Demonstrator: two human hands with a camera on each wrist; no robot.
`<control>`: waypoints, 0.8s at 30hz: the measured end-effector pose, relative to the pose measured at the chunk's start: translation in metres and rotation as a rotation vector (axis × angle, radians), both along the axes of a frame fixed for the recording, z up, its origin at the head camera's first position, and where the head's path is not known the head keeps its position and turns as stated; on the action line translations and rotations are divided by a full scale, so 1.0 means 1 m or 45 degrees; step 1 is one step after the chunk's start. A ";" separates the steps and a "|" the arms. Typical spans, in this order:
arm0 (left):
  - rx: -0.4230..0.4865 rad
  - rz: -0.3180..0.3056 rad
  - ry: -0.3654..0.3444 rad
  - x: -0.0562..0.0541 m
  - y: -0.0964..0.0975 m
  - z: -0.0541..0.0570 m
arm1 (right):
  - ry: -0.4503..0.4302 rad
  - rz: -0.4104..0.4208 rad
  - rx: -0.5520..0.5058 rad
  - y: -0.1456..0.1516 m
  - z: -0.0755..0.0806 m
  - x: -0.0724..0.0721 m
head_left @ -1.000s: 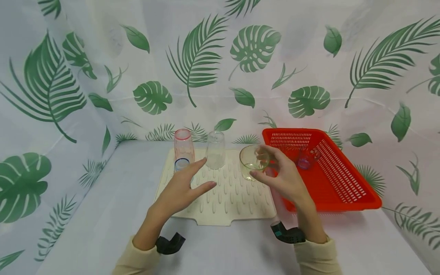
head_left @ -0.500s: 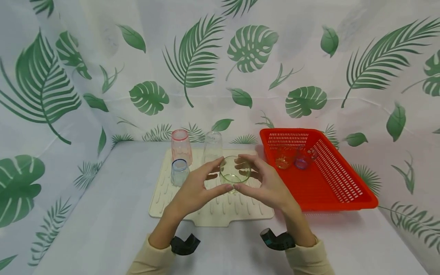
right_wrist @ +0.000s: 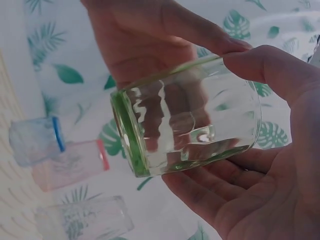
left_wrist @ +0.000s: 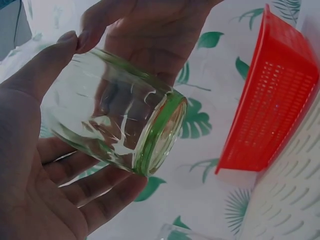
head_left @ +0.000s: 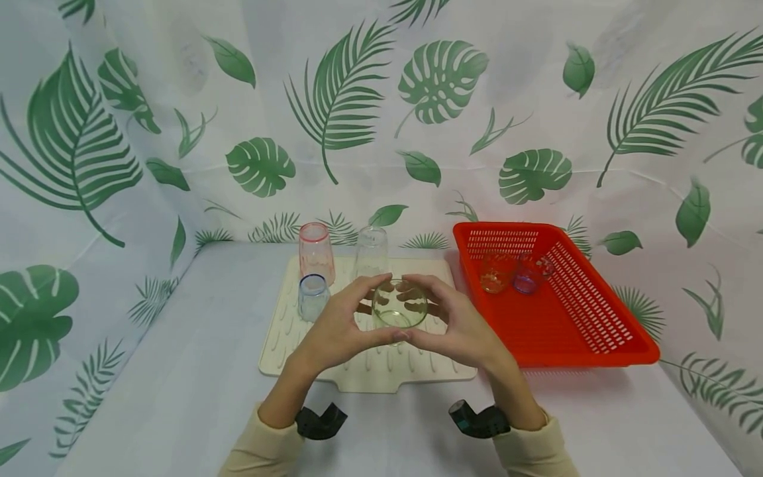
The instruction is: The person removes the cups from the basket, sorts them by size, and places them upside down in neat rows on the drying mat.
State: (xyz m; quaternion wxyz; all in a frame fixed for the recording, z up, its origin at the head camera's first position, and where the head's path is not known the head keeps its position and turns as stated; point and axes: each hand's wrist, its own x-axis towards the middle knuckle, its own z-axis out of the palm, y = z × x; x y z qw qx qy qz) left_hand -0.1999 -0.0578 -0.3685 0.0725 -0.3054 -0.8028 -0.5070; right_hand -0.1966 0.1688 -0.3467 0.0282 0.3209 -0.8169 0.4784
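While the left hand (head_left: 342, 326) and the right hand (head_left: 463, 326) share one grip, their fingers curve round a clear, green-tinted glass tumbler (head_left: 399, 311) with a thick green base, thumb tips meeting at its near side. The tumbler is held up with its open rim upward, in front of a cream ribbed mat (head_left: 411, 372) in the head view. On that mat, toward the left, stand a tall pinkish glass with a red rim (head_left: 316, 255) and, in front of it, a short bluish glass with a blue rim (head_left: 312, 301); a tall colourless glass (head_left: 371, 254) stands right of the red-rimmed one. Just right of the mat, a red perforated plastic basket (head_left: 554, 334) holds an orange-tinted glass (head_left: 493, 278) and a purple-tinted glass (head_left: 527, 278), side by side at its far left. Mat and basket rest on a white surface (head_left: 161, 397)
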 end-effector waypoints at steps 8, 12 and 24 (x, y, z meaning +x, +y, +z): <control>0.012 0.004 0.053 -0.002 -0.002 0.000 | 0.001 0.056 0.009 -0.003 -0.002 -0.002; 0.005 0.017 0.089 -0.002 -0.003 0.002 | 0.009 0.081 0.000 -0.003 -0.002 -0.003; 0.078 0.051 0.094 -0.004 -0.010 0.002 | -0.155 0.104 0.019 -0.013 -0.022 -0.013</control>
